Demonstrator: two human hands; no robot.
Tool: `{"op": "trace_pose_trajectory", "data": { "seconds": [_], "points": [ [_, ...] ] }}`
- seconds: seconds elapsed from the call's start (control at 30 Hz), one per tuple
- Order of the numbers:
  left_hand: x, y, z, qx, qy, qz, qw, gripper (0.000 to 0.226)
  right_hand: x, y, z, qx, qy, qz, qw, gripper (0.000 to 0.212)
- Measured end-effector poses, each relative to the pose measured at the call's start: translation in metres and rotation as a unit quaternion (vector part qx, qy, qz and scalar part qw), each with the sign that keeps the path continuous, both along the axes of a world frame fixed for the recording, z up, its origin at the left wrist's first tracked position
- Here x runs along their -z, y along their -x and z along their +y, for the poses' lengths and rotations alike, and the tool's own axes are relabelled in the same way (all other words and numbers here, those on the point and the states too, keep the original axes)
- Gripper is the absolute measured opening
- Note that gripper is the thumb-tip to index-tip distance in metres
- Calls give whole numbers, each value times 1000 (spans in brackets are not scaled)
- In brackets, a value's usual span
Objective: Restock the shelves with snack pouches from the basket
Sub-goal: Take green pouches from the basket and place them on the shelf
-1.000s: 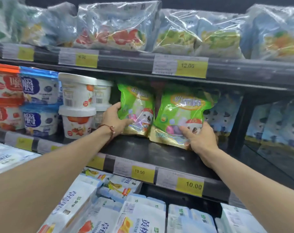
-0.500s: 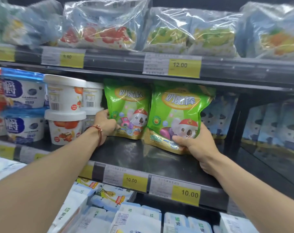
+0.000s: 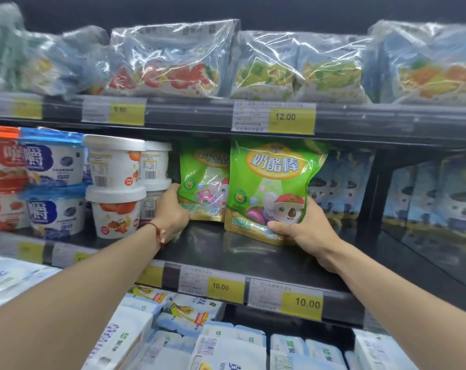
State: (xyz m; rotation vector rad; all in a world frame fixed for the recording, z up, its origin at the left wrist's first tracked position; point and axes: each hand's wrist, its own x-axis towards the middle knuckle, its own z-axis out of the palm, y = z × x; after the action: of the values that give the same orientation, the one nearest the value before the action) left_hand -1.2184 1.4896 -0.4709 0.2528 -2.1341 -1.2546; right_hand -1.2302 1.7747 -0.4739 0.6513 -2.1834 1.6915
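Two green snack pouches with a cartoon koala stand on the dark middle shelf (image 3: 215, 252). My left hand (image 3: 173, 212), a red cord at its wrist, grips the lower left corner of the left green pouch (image 3: 203, 182), which stands further back. My right hand (image 3: 303, 231) holds the bottom right corner of the right green pouch (image 3: 271, 182), which stands upright and closer to me, overlapping the left one. The basket is not in view.
White and blue yogurt tubs (image 3: 114, 188) are stacked just left of the pouches. Blue koala pouches (image 3: 343, 182) stand to the right behind a black upright (image 3: 370, 193). Clear-wrapped packs (image 3: 173, 60) fill the top shelf; white packs (image 3: 226, 348) lie below. Yellow price tags (image 3: 301, 303) line the shelf edges.
Both pouches now stand more upright and sit closer together. My right hand has slid under the right pouch's lower corner. The camera has moved in closer.
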Motion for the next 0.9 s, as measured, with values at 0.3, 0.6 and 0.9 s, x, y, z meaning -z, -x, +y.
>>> {"op": "trace_pose_trajectory", "data": {
  "seconds": [0.3, 0.6, 0.9],
  "points": [
    [1, -30, -5, 4, 115, -18, 993, 48, -1, 9, -51, -26, -17, -27, 999, 70],
    [1, -30, -12, -19, 18, 22, 999, 59, -2, 18, -92, -53, -28, -27, 998, 72],
    [-1, -39, -7, 0, 25, 1, 1000, 59, -2, 20, -90, -70, -31, -41, 996, 45]
  ]
}}
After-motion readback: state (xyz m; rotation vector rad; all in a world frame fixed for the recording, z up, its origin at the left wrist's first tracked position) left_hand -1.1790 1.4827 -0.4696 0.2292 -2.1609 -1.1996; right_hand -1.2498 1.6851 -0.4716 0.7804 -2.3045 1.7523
